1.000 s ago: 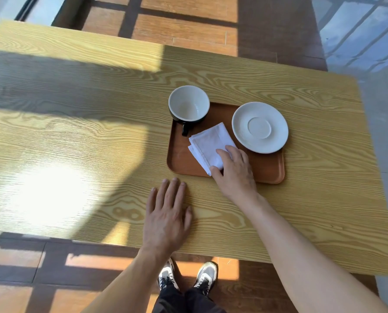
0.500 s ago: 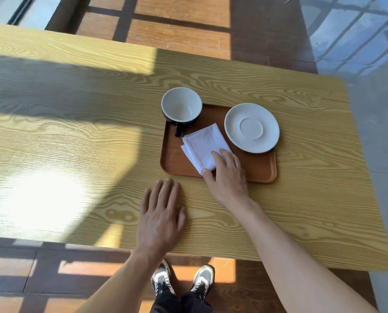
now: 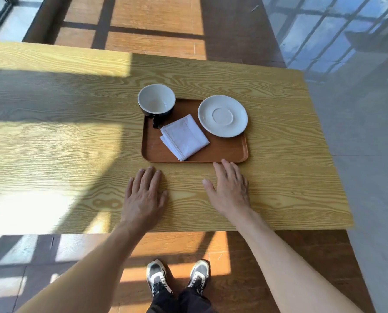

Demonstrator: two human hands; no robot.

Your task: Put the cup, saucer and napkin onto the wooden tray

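Note:
A brown wooden tray (image 3: 224, 152) lies on the table. In its far left corner stands a dark cup (image 3: 156, 102) with a white inside, handle towards me. A white saucer (image 3: 222, 115) rests in the far right corner, slightly over the rim. The folded white napkin (image 3: 184, 137) lies in the tray's middle. My left hand (image 3: 143, 195) lies flat on the table just in front of the tray's left corner, holding nothing. My right hand (image 3: 230, 188) is flat on the table too, fingertips close to the tray's near right edge, empty.
The light wood-grain table (image 3: 53, 136) stretches far to the left, with bright sun patches. Its near edge runs just behind my wrists and its right edge lies past the tray. Below are my shoes (image 3: 177, 279) on a wooden floor.
My right hand has let go of the napkin and drawn back off the tray onto the table. The napkin stays in the tray. My left hand has stayed flat on the table.

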